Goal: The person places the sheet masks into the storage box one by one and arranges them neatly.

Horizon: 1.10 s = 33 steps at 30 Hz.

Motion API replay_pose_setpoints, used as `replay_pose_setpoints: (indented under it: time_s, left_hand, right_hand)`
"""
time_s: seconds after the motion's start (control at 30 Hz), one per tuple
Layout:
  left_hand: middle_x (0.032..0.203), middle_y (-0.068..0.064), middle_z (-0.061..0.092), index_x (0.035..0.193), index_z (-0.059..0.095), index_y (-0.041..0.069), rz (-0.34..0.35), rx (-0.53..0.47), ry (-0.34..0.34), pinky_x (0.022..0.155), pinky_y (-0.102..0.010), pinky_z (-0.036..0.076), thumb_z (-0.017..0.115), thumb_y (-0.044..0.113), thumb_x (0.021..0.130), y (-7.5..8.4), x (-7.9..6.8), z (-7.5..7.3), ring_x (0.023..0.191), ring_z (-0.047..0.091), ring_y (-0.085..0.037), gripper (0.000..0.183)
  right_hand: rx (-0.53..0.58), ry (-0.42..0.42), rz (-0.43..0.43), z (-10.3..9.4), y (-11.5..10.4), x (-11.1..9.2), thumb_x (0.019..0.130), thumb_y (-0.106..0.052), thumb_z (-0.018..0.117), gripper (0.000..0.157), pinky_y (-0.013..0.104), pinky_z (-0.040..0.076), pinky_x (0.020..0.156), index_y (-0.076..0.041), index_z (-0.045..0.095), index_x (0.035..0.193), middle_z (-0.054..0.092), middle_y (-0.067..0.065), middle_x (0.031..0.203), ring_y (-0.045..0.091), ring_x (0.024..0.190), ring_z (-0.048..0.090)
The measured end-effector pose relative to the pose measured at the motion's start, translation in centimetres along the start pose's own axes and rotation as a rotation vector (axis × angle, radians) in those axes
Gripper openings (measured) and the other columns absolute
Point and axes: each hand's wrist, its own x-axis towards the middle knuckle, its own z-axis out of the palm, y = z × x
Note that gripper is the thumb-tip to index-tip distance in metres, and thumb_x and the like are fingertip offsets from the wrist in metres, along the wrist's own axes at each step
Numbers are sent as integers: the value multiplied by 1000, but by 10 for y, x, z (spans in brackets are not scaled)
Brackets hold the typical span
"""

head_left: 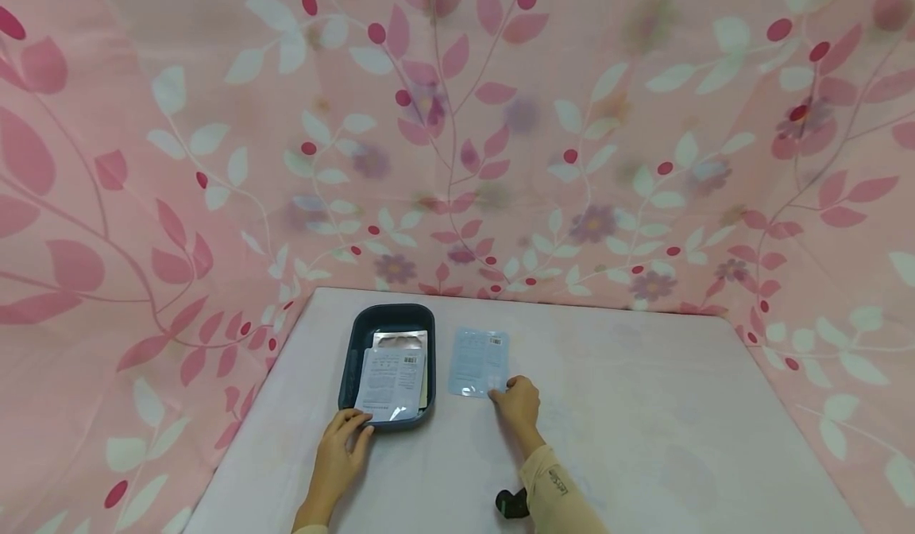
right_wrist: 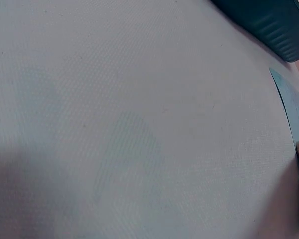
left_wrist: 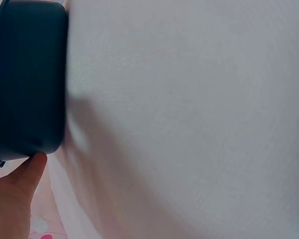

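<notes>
While the left hand (head_left: 341,448) grips the near left corner of the dark blue rectangular plastic tray (head_left: 353,367), the right hand (head_left: 516,400) pinches the near right corner of one pale blue flat sachet (head_left: 478,361). That sachet lies on the white-clothed desk (head_left: 643,423) just right of the tray, long axis running away from the person. Two more packets, white (head_left: 389,385) over silver (head_left: 400,341), lie inside the single tray, lengthwise likewise.
</notes>
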Motion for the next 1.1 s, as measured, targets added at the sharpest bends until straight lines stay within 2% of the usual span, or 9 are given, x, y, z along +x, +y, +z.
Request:
replay_pose_setpoints:
  time_s: [0.27,0.5,0.6,0.73,0.83,1.1]
  left_hand:
    - [95,-8,61,92,71,0,-2,-2,5,79,-28,42,76,-3,73,1,1,0,90,59,-22,20]
    - [95,-8,61,93,71,-1,-30,2,-18,77,-42,47,75,-4,74,2,0,-1,90,59,-24,20]
    - [95,-8,61,93,71,-1,-37,-1,-23,78,-45,48,75,-4,74,2,0,-1,91,59,-25,19]
    - [95,-8,60,93,71,0,-36,-1,-21,79,-44,47,75,-3,75,3,0,-1,92,59,-25,19]
    - [96,-7,60,93,71,1,-36,3,-19,79,-44,47,75,-3,75,3,0,-1,93,59,-25,19]
    - [96,-6,61,93,71,1,-37,1,-17,78,-43,47,76,-2,75,2,-1,0,92,59,-23,19]
  right_hand:
    - [25,-36,1,-2,1,5,68,-9,82,33,38,53,66,9,63,89,66,18,83,29,75,63]
    - [59,-67,-9,-7,4,9,72,-9,79,30,43,52,74,9,67,93,68,19,88,34,85,64]
    - [125,-83,9,-10,5,8,74,-6,76,27,37,54,68,10,68,95,69,19,85,29,77,67]
    - [271,-112,26,-13,6,6,76,3,72,24,27,54,53,15,65,95,68,21,80,20,59,66]
    - [346,-129,43,-13,6,7,77,7,70,24,24,54,52,17,63,97,68,22,79,17,56,65]
    - [433,-145,74,-13,9,8,77,11,67,24,24,55,54,18,62,99,67,19,77,16,55,66]
